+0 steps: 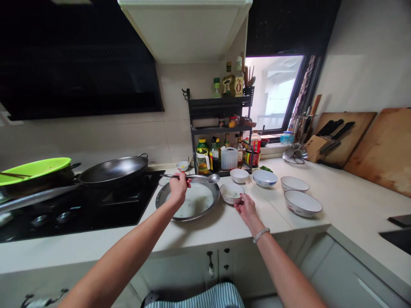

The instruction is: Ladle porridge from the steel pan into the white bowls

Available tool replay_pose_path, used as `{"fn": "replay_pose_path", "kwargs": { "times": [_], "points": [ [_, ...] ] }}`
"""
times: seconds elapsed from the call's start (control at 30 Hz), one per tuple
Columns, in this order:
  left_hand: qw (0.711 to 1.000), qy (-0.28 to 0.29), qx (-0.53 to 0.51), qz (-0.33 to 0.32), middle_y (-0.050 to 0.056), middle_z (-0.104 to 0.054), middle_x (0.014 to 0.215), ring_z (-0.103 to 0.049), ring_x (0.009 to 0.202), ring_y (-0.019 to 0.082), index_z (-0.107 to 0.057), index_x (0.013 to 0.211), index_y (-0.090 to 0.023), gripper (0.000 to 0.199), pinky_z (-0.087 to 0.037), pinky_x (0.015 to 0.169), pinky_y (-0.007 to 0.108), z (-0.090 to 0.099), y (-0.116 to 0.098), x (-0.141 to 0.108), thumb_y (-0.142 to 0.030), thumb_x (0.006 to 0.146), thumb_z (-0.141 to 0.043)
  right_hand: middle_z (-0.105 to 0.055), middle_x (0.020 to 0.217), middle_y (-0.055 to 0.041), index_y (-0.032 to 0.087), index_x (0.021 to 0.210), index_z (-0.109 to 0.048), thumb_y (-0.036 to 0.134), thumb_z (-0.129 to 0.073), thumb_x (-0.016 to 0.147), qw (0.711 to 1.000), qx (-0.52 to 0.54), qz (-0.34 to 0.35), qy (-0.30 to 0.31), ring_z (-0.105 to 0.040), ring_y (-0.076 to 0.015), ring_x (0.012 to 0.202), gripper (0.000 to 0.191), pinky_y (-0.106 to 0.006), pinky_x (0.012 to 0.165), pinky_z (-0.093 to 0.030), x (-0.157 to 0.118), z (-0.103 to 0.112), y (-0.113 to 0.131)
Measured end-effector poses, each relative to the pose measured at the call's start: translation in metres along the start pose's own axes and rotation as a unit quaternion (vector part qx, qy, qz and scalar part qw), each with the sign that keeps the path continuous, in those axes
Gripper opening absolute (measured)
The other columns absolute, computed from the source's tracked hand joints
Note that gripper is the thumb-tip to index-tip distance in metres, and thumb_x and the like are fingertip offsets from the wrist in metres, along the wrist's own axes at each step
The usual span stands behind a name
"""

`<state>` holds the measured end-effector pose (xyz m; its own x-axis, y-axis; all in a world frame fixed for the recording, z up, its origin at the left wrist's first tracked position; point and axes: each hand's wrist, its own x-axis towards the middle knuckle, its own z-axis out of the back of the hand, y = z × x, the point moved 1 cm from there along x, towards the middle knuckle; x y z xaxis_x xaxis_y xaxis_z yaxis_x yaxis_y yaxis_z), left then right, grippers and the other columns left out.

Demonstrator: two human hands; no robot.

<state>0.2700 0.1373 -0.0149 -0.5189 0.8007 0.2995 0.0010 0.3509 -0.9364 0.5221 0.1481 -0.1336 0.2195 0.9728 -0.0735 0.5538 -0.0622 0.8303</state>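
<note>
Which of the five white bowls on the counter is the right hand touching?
The small white ceramic bowl closest to the round metal pan. The right hand rests its fingers at its near rim; the other four bowls sit farther right or behind, untouched.

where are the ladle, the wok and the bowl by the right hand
ladle [212, 178], head view, on its scoop
wok [113, 170], head view, on its inner wall
bowl [231, 192], head view, on its front wall

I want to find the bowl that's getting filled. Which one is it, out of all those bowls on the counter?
Start at the big round metal pan of pale liquid beside the black stove. Just right of it sits a small white ceramic bowl. Unlike the other four white bowls farther right, it is the one the right hand touches, and the left hand holds a long metal ladle close to it.
</note>
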Motion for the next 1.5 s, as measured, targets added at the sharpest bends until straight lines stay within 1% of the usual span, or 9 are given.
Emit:
{"fn": "replay_pose_path", "kwargs": {
  "times": [0.1,0.2,0.33,0.43,0.53,0.63,0.87,1.07,1.5],
  "points": [
    [0.993,0.005,0.101,-0.067,-0.002,-0.054,0.048,-0.054,0.042,0.016,-0.047,0.070,-0.024,0.019,-0.038,0.044,0.024,0.031,-0.001,0.007,-0.035,0.085,-0.049,-0.057,0.054,0.0042,0.023,0.080,-0.050,0.036,-0.069,0.064,1.000,-0.002,-0.005,-0.002,-0.051,-0.0110,0.039,0.029,-0.018,0.034,-0.031,0.000,-0.001,0.001],
    [0.959,0.028,0.248,-0.135,-0.001,-0.055,0.048,-0.056,0.044,0.018,-0.048,0.071,-0.024,0.021,-0.041,0.050,0.026,0.053,-0.001,0.006,-0.037,0.087,-0.047,-0.057,0.054,0.0043,0.022,0.080,-0.050,0.035,-0.069,0.064,1.000,-0.003,-0.007,-0.003,-0.051,-0.0107,0.039,0.028,-0.018,0.034,-0.032,0.000,-0.001,0.002],
    [0.897,0.076,0.385,-0.202,0.002,-0.060,0.056,-0.061,0.052,0.020,-0.047,0.074,-0.023,0.019,-0.045,0.061,0.029,0.065,0.002,-0.003,-0.033,0.089,-0.044,-0.056,0.055,0.0046,0.022,0.080,-0.049,0.036,-0.070,0.066,1.000,-0.001,-0.006,-0.006,-0.051,-0.0100,0.040,0.029,-0.018,0.035,-0.034,0.000,-0.001,0.002],
    [0.875,0.092,0.423,-0.215,0.002,-0.061,0.060,-0.064,0.058,0.020,-0.047,0.074,-0.023,0.017,-0.046,0.065,0.029,0.066,0.006,-0.006,-0.031,0.090,-0.044,-0.055,0.055,0.0049,0.023,0.080,-0.049,0.037,-0.071,0.067,1.000,0.000,-0.007,-0.008,-0.051,-0.0099,0.040,0.029,-0.018,0.035,-0.034,-0.001,-0.001,0.002],
    [0.898,0.080,0.398,-0.168,0.003,-0.064,0.060,-0.064,0.054,0.019,-0.048,0.075,-0.023,0.020,-0.046,0.060,0.028,0.069,0.008,-0.004,-0.033,0.091,-0.043,-0.054,0.054,0.0051,0.023,0.080,-0.048,0.036,-0.070,0.068,1.000,0.000,-0.009,-0.011,-0.050,-0.0103,0.039,0.028,-0.018,0.035,-0.033,-0.001,-0.001,0.003],
    [0.927,0.030,0.355,-0.115,0.003,-0.063,0.054,-0.064,0.051,0.021,-0.049,0.071,-0.023,0.022,-0.046,0.057,0.028,0.075,0.006,0.000,-0.035,0.089,-0.043,-0.054,0.053,0.0045,0.023,0.080,-0.048,0.035,-0.068,0.069,1.000,0.000,-0.011,-0.010,-0.050,-0.0111,0.039,0.025,-0.018,0.034,-0.033,-0.002,-0.001,0.003],
    [0.954,-0.050,0.290,-0.058,0.002,-0.059,0.044,-0.063,0.048,0.022,-0.052,0.064,-0.022,0.022,-0.046,0.055,0.028,0.091,0.006,0.011,-0.034,0.083,-0.048,-0.054,0.054,0.0053,0.023,0.079,-0.049,0.035,-0.069,0.065,1.000,0.007,-0.009,-0.010,-0.051,-0.0105,0.040,0.027,-0.017,0.034,-0.033,0.000,0.000,0.002],
    [0.971,-0.069,0.226,-0.023,0.004,-0.062,0.049,-0.062,0.047,0.021,-0.056,0.071,-0.019,0.021,-0.047,0.050,0.028,0.093,0.014,0.020,-0.037,0.080,-0.049,-0.056,0.054,0.0045,0.023,0.079,-0.050,0.035,-0.070,0.063,1.000,0.008,-0.004,0.000,-0.051,-0.0103,0.040,0.028,-0.018,0.034,-0.034,0.001,0.001,0.001],
    [0.978,-0.061,0.197,-0.011,0.003,-0.063,0.052,-0.058,0.042,0.018,-0.055,0.072,-0.020,0.020,-0.046,0.046,0.027,0.076,0.008,0.018,-0.037,0.079,-0.049,-0.054,0.052,0.0054,0.023,0.078,-0.049,0.036,-0.072,0.065,1.000,0.009,-0.006,-0.003,-0.050,-0.0104,0.040,0.029,-0.018,0.034,-0.033,0.001,0.000,0.001]
  ]
}}
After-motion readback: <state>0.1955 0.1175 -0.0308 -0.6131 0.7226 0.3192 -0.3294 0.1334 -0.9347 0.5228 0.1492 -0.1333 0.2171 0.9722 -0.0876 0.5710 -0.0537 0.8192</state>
